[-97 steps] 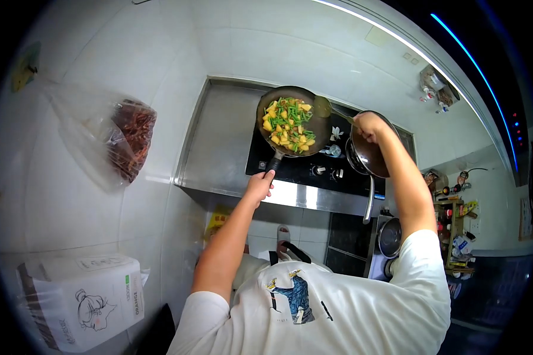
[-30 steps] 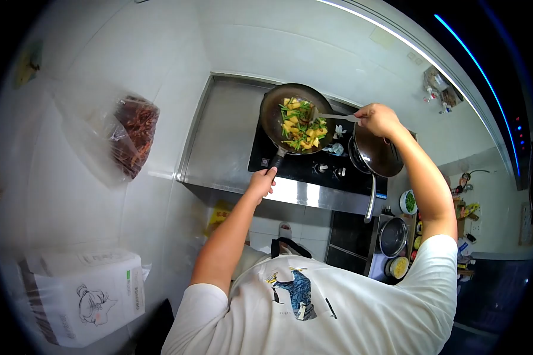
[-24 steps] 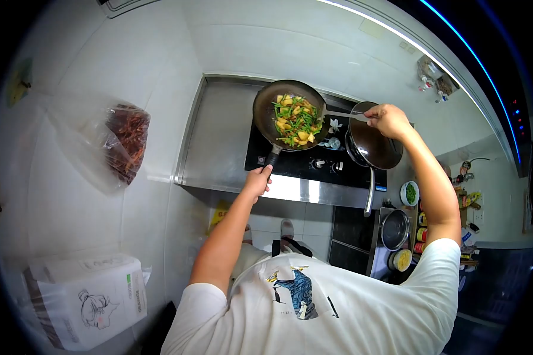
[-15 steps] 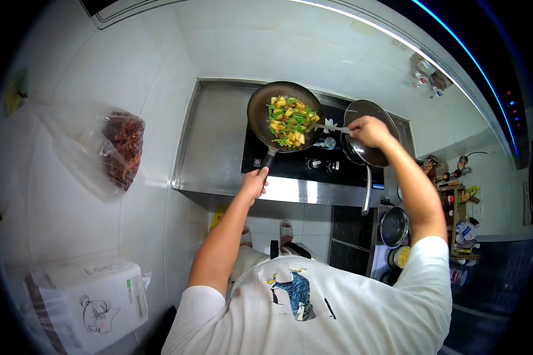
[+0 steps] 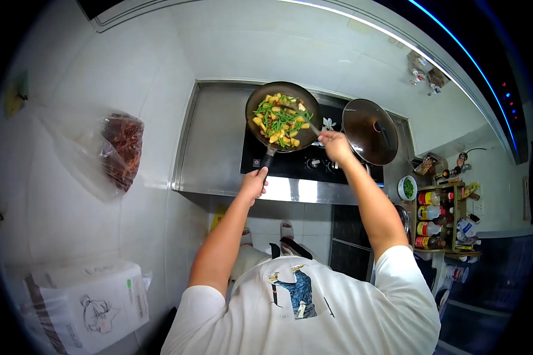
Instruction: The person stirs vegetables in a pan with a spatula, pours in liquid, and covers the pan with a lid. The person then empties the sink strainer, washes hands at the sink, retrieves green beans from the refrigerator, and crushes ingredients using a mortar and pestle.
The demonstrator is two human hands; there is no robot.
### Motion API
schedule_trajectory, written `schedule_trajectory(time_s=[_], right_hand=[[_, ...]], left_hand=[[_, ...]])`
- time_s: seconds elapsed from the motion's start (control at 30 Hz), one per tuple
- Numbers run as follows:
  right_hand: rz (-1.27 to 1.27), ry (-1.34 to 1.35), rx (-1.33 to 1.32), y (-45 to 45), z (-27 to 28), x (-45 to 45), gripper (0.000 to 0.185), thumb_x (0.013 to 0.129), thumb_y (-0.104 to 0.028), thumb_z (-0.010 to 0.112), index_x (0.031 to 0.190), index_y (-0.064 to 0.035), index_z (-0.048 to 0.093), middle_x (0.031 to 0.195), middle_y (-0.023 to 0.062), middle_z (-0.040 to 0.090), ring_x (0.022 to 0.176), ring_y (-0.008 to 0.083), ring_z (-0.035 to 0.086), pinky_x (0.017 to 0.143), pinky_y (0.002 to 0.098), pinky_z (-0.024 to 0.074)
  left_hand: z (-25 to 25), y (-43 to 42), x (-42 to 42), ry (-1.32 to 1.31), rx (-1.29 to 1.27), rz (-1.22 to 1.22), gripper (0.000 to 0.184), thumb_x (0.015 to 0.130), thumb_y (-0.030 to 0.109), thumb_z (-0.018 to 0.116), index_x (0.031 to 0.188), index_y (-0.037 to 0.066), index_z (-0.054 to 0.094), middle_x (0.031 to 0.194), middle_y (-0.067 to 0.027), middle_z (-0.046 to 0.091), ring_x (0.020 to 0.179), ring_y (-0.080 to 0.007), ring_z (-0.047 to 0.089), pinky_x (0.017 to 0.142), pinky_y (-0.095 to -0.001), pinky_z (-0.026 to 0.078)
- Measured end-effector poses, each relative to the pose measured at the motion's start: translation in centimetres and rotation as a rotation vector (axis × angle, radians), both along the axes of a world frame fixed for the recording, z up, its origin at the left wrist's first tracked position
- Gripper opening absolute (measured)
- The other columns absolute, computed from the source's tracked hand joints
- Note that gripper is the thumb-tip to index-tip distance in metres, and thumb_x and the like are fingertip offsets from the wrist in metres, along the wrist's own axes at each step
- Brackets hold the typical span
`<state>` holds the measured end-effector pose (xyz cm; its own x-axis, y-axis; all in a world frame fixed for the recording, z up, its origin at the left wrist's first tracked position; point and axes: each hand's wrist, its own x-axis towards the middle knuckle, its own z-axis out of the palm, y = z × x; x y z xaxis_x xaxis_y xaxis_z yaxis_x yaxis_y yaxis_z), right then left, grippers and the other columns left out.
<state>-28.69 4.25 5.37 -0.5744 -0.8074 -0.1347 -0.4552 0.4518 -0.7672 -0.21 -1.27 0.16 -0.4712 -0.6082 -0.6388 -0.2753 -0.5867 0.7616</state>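
Observation:
My left hand [image 5: 254, 184] is wrapped round the black handle of a dark wok [image 5: 258, 97] on the left side of the stove. Yellow chunks and green pieces of food [image 5: 280, 123] lie in the wok. Closed round the handle of a spatula [image 5: 311, 126] is my right hand [image 5: 334, 145], just right of the wok's rim. The spatula's blade reaches into the food and is partly hidden. Beside my right hand, a glass lid [image 5: 370, 131] with a black knob covers a second pan, whose handle is mostly hidden by my forearm.
The black stove top [image 5: 290, 165] is set in a steel counter [image 5: 210, 136]. To the right are a bowl of chopped greens [image 5: 407, 188] and a rack of bottles [image 5: 435, 219]. A bag of dried red food [image 5: 122, 151] hangs at left, above a tissue pack [image 5: 92, 305].
My right hand has moved left and down, bringing the spatula further into the wok. The food has shifted leftward. More of the glass lid and the bottle rack now shows.

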Motion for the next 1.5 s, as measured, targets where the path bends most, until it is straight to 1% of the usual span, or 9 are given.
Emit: schedule_trajectory(time_s=[0.1,0.23,0.47,0.7,0.9,1.13,1.23,1.37,1.5], right_hand=[[0.064,0.325,0.096,2.6,2.8,3.1,0.027,0.084,-0.026,0.06,0.104,-0.0085,0.067,0.091,0.0162,0.067,0.088,0.0299,0.064,0.077,0.0346,0.0484],[0.117,0.374,0.149,6.4,9.1,2.6,0.027,0.083,-0.026,0.06,0.103,-0.0091,0.068,0.091,0.0152,0.067,0.088,0.0304,0.064,0.078,0.0353,0.0484],[0.081,0.374,0.185,3.2,4.3,3.9,0.027,0.082,-0.029,0.06,0.102,-0.0129,0.068,0.098,0.0126,0.066,0.094,0.0308,0.062,0.082,0.0379,0.0482],[0.115,0.289,0.207,5.8,6.7,2.7,0.026,0.082,-0.025,0.06,0.102,-0.01,0.068,0.093,0.0151,0.066,0.09,0.031,0.063,0.081,0.0363,0.048],[0.08,0.478,-0.025,1.3,5.4,3.4,0.027,0.084,-0.026,0.058,0.105,-0.013,0.067,0.092,0.0155,0.066,0.091,0.031,0.063,0.079,0.0384,0.0487],[0.031,0.574,0.086,-0.4,4.9,2.3,0.027,0.083,-0.025,0.056,0.105,-0.0125,0.067,0.098,0.0139,0.066,0.093,0.0315,0.062,0.08,0.0408,0.0486],[0.053,0.532,0.015,3.0,7.0,1.7,0.027,0.081,-0.025,0.06,0.103,-0.0112,0.068,0.099,0.0134,0.066,0.093,0.031,0.062,0.081,0.0388,0.0485],[0.064,0.208,0.192,6.3,9.3,2.7,0.03,0.081,-0.027,0.063,0.105,-0.0102,0.067,0.098,0.015,0.066,0.093,0.0283,0.063,0.083,0.035,0.0478],[0.075,0.3,0.153,4.6,5.6,4.5,0.029,0.083,-0.027,0.061,0.105,-0.0096,0.067,0.098,0.0157,0.066,0.095,0.0308,0.062,0.083,0.0353,0.0473]], left_hand=[[-0.2,0.1,0.3,-0.001,0.015,-0.001,0.031,0.092,0.039,0.052,0.089,0.008,0.056,0.068,0.0004,0.053,0.045,-0.0072,0.045,0.037,-0.0206,0.031],[-0.2,-0.2,0.1,-0.002,0.009,0.005,0.031,0.093,0.039,0.052,0.092,0.008,0.056,0.068,0.0003,0.053,0.045,-0.0075,0.045,0.036,-0.0209,0.031],[0.2,0.2,-0.1,-0.013,0.009,0.003,0.033,0.093,0.039,0.051,0.094,0.006,0.057,0.069,-0.0009,0.054,0.046,-0.0082,0.045,0.037,-0.0217,0.032],[0.0,0.0,0.2,-0.023,-0.002,0.0,0.035,0.093,0.039,0.051,0.093,0.005,0.058,0.069,-0.0012,0.054,0.046,-0.0086,0.046,0.037,-0.0225,0.032],[-0.2,0.0,0.1,-0.025,-0.011,-0.008,0.034,0.093,0.039,0.051,0.092,0.006,0.058,0.07,-0.0015,0.055,0.046,-0.0087,0.046,0.038,-0.0225,0.033],[0.3,-0.2,0.3,-0.04,-0.022,-0.018,0.035,0.093,0.039,0.05,0.093,0.005,0.058,0.07,-0.0017,0.055,0.047,-0.0086,0.046,0.039,-0.0227,0.033],[0.3,-0.2,0.3,-0.029,-0.02,-0.039,0.033,0.094,0.039,0.049,0.093,0.007,0.057,0.071,-0.0002,0.053,0.048,-0.0076,0.045,0.038,-0.021,0.032],[0.1,-0.2,0.4,-0.008,-0.015,-0.036,0.033,0.094,0.039,0.049,0.092,0.006,0.056,0.071,-0.0001,0.053,0.048,-0.0076,0.045,0.039,-0.0209,0.032],[0.6,-0.2,0.3,-0.036,0.011,-0.05,0.033,0.094,0.039,0.049,0.097,0.007,0.056,0.072,0.0001,0.053,0.05,-0.0077,0.045,0.04,-0.0208,0.032]])
